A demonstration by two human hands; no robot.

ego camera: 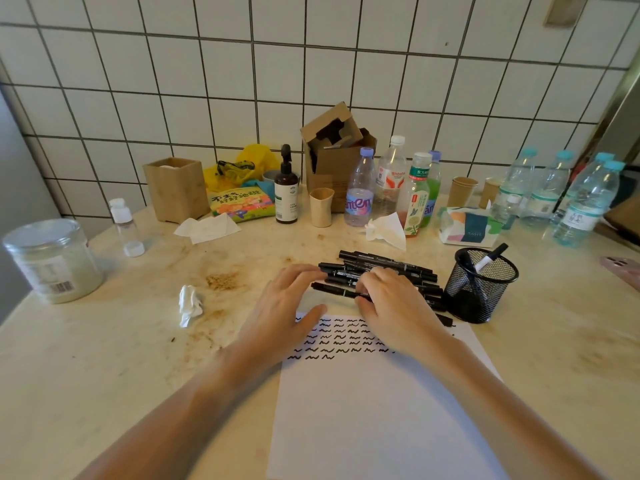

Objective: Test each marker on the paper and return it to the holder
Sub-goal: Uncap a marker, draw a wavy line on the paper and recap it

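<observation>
A beige stone-look table [104, 344], stained brown in patches, is carrying everything. A white paper [377, 410] with rows of black squiggles is lying at its near middle, a heap of black markers [388, 263] is sitting just beyond it, and a black mesh holder [479, 289] is standing to their right. A crumpled tissue [189, 304] is resting left of the paper, and bottles, cups and boxes are lining the far edge.

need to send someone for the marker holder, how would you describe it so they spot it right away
Start at the white paper on the table. Just past its far right corner stands the marker holder, beside the pile of black markers. It is the only black wire-mesh cup there; the other cups are paper or wood.
</observation>
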